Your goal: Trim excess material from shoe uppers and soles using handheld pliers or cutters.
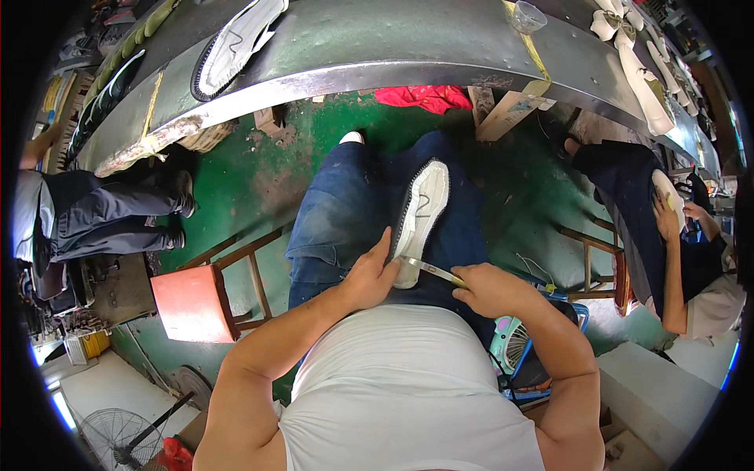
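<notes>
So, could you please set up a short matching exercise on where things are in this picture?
Things:
1. shoe sole
2. knife
3. red stool
4. red cloth

Places:
A. under the metal bench
B. in the right hand
C. on the green floor, person's left
D. on the lap, steadied by the left hand

Pairs: 1-D, 2-B, 3-C, 4-A

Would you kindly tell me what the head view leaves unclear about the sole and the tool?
- Tool: handle hidden inside right hand.
- Shoe sole: near end covered by left hand; underside faces the lap.
- Blade tip: too small to tell where it touches.
</notes>
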`<state>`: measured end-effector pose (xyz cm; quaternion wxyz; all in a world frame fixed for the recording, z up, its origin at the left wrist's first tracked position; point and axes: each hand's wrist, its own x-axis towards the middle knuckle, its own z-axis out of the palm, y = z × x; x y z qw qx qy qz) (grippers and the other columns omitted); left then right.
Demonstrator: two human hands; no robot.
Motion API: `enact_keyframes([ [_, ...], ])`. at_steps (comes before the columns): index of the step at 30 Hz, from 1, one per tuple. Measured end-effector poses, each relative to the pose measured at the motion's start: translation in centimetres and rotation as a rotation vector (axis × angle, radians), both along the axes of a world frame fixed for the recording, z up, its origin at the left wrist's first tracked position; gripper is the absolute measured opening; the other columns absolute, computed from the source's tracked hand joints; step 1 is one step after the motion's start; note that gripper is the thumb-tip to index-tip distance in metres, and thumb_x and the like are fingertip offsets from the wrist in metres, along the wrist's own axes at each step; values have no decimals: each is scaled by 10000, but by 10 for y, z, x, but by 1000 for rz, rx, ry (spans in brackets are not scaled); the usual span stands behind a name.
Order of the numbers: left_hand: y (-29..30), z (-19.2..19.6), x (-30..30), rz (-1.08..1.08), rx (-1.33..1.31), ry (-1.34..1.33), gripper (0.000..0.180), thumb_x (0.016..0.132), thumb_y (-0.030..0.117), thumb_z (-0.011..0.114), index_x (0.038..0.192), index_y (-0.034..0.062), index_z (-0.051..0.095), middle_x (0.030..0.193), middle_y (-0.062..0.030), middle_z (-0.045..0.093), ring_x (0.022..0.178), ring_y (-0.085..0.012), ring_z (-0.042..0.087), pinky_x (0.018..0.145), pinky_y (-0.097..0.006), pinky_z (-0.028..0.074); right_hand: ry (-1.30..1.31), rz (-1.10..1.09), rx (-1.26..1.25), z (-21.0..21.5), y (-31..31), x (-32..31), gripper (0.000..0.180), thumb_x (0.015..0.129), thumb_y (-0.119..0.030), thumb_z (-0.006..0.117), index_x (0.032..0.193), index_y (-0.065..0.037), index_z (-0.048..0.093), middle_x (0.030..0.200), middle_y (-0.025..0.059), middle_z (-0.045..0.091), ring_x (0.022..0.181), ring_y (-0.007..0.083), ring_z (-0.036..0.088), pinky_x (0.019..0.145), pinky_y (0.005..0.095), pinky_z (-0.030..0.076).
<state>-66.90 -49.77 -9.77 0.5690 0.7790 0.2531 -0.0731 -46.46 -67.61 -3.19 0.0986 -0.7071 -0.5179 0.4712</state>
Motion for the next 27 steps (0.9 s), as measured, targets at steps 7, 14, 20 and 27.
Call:
enact_keyframes([
  [7, -1, -6, 0, -12, 86, -7, 806, 949, 231, 592, 1531, -118, 156, 1378, -352, 506, 1277, -399, 549, 1071, -370, 425, 19, 50, 2, -10, 13, 7, 315, 941, -253, 608, 1098, 19, 639, 923, 249, 687, 903, 427, 664, 808, 496, 522],
  [14, 1, -7, 1, 23, -55, 39, 769, 978, 191, 590, 1566, -45, 155, 1374, -258, 566, 1234, -264, 596, 1046, -316, 431, -5, 56, 91, -11, 6, 9, 251, 945, -196, 600, 1025, 40, 625, 973, 249, 678, 930, 437, 654, 830, 509, 513],
  [20, -8, -11, 3, 128, 11, 13, 690, 998, 160, 545, 1561, -38, 198, 1334, -247, 602, 1193, -255, 619, 1013, -319, 454, -30, 78, -25, -7, 15, 0, 347, 945, -193, 601, 1203, 40, 599, 1056, 243, 676, 990, 429, 646, 875, 482, 511],
  [27, 1, -3, 12, 100, -116, 86, 735, 974, 142, 588, 1575, -2, 189, 1432, -234, 532, 1288, -229, 549, 1054, -305, 422, -130, -93, 198, -28, -13, -19, 194, 937, -190, 601, 1040, -26, 597, 957, 207, 675, 874, 410, 664, 764, 494, 529],
])
